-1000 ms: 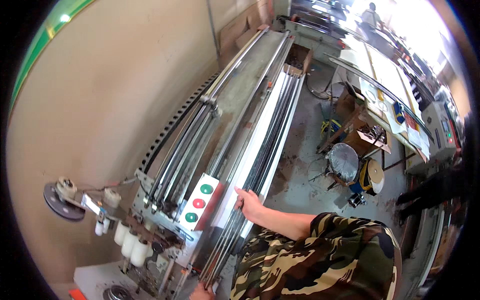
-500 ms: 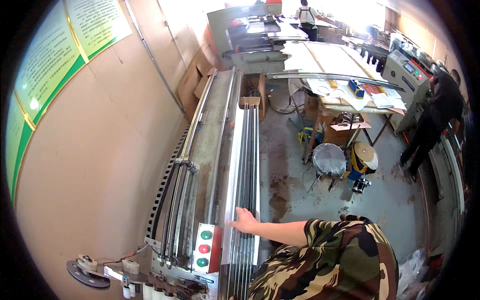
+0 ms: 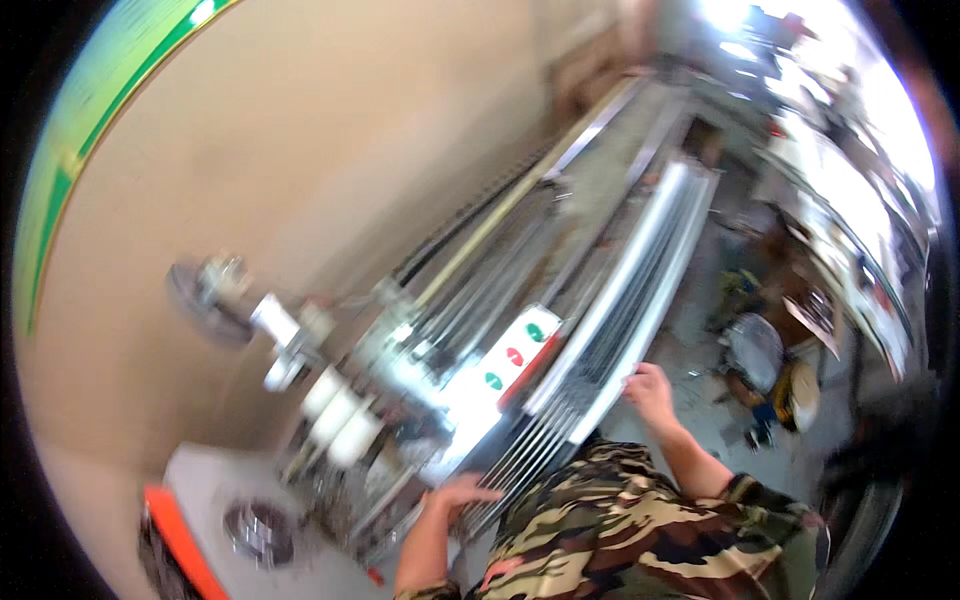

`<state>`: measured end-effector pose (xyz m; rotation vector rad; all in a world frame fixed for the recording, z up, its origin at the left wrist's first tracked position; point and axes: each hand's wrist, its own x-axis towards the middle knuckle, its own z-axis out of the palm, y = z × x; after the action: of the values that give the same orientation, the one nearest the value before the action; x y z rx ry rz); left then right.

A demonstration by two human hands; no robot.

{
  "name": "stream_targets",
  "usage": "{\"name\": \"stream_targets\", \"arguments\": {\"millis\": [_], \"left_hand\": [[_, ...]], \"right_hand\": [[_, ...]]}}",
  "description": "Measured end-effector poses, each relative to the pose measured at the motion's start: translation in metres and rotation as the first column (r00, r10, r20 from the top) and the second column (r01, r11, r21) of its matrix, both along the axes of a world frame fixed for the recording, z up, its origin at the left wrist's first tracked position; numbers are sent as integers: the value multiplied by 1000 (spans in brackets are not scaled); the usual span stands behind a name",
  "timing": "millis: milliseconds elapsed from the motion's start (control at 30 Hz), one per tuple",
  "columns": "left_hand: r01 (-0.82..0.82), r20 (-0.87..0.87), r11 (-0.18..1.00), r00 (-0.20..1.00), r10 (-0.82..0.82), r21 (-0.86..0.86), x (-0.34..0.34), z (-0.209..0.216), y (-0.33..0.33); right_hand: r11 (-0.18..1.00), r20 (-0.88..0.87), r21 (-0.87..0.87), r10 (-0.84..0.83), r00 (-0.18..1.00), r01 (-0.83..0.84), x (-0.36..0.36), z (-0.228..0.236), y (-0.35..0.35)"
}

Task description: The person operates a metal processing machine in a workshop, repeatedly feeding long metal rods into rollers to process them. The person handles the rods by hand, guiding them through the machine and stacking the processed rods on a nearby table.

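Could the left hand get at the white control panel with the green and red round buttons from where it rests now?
Probably yes. The left hand lies on the long metal rails just below the white control panel, with nothing visible between them, though the frame is blurred.

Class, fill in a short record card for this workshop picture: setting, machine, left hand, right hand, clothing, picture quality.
Setting: workshop with a beige wall
Machine: long metal machine with a white control panel carrying green and red buttons
Left hand: left hand rests on the near end of the metal rails, fingers spread
Right hand: right hand grips the front edge of the rails
Clothing: camouflage shirt
Picture quality: blurred; fine detail unclear
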<state>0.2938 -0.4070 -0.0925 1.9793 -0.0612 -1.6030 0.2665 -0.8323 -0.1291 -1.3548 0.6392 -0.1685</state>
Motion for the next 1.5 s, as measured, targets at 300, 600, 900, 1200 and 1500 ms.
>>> {"name": "stream_targets", "arguments": {"millis": [300,600,900,1200,1500], "left_hand": [[74,-53,996,996,-72,49,41,-102,6],[172,-52,983,983,-175,-63,40,-129,22],[97,-31,991,994,-101,-93,32,-128,11],[-55,42,996,997,58,-72,37,-81,-48],[-176,187,984,966,179,-34,87,24,-158]], "right_hand": [[965,-85,-240,90,992,-108,-27,5,51],[950,-314,-311,-130,940,28,-123,-35,60],[979,-19,-199,-40,999,35,-62,-29,18],[993,-74,69,-94,993,99,59,-13,-20],[612,146,788,-80,986,-67,104,11,-75]]}}
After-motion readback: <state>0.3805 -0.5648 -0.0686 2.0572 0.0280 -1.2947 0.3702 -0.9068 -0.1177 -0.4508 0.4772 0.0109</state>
